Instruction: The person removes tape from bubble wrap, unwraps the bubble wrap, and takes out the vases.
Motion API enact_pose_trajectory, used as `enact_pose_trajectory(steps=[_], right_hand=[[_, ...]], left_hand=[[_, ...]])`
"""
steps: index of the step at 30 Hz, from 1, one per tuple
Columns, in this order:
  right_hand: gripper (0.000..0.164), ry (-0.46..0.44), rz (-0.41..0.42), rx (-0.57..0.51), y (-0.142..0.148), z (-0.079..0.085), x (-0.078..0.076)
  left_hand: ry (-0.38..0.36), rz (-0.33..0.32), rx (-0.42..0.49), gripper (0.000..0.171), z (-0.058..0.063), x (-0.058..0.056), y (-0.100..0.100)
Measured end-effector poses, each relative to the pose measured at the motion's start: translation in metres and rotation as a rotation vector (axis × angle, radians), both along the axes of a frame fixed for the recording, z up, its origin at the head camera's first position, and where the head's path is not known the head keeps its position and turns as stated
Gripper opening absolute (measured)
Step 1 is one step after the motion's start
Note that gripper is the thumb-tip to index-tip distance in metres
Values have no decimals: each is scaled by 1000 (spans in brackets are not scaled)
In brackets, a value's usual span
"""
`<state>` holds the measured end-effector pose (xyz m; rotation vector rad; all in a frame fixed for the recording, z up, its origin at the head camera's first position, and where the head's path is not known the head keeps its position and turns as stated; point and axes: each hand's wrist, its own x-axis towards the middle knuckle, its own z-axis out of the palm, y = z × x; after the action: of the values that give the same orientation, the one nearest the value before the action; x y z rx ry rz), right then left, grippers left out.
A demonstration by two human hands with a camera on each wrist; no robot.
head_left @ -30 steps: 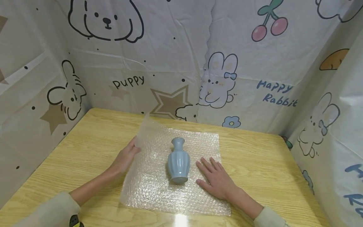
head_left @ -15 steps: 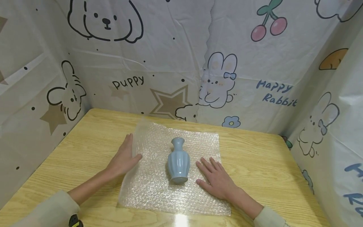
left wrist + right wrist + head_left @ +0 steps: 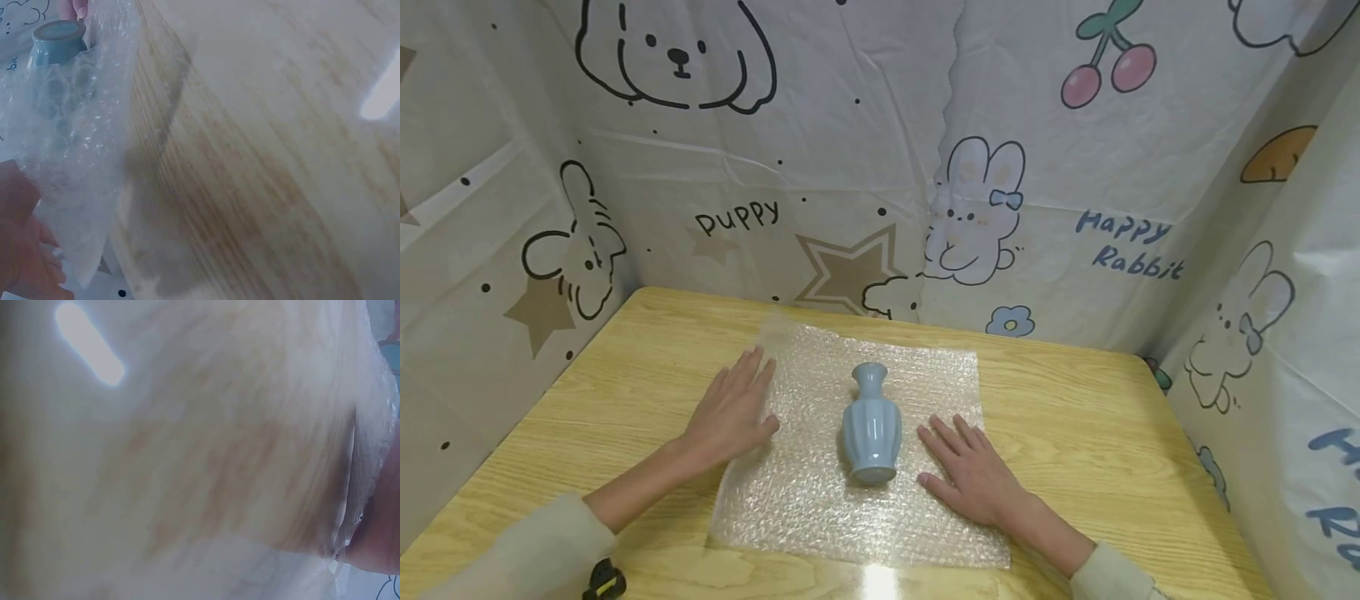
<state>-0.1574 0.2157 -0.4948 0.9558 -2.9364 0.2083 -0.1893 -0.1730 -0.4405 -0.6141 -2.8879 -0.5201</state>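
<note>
A light blue vase (image 3: 872, 429) lies on its side near the middle of a sheet of bubble wrap (image 3: 820, 508), its neck pointing away from me. My left hand (image 3: 732, 412) is at the sheet's left edge, palm down with fingers spread and straight. To the right of the vase, my right hand (image 3: 973, 471) rests flat on the wrap, fingers extended. In the left wrist view the vase's base (image 3: 59, 30) shows beyond the raised-looking wrap (image 3: 75, 150), and the left hand (image 3: 25, 237) sits at the lower left. The right wrist view catches only part of the right hand (image 3: 381, 512).
Under the wrap is a wood-grain table (image 3: 1097, 425). A pale cloth (image 3: 850, 125) printed with cartoon animals hangs behind it and along both sides. Light glares off the table's front edge (image 3: 878, 582).
The left hand has let go of the wrap's left edge and spread its fingers over it. That edge has come down lower. The right hand and the vase stay where they were.
</note>
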Motion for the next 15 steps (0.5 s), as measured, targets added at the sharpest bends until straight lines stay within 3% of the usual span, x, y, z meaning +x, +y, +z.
enact_pose_trajectory(steps=[5,15], right_hand=[[69,-9,0,-4,-1,1,0],[69,-17,-4,-5,0,1,0]], left_hand=[[6,-4,-58,78,2,-1,5],[7,-29,-44,75,4,-3,27]])
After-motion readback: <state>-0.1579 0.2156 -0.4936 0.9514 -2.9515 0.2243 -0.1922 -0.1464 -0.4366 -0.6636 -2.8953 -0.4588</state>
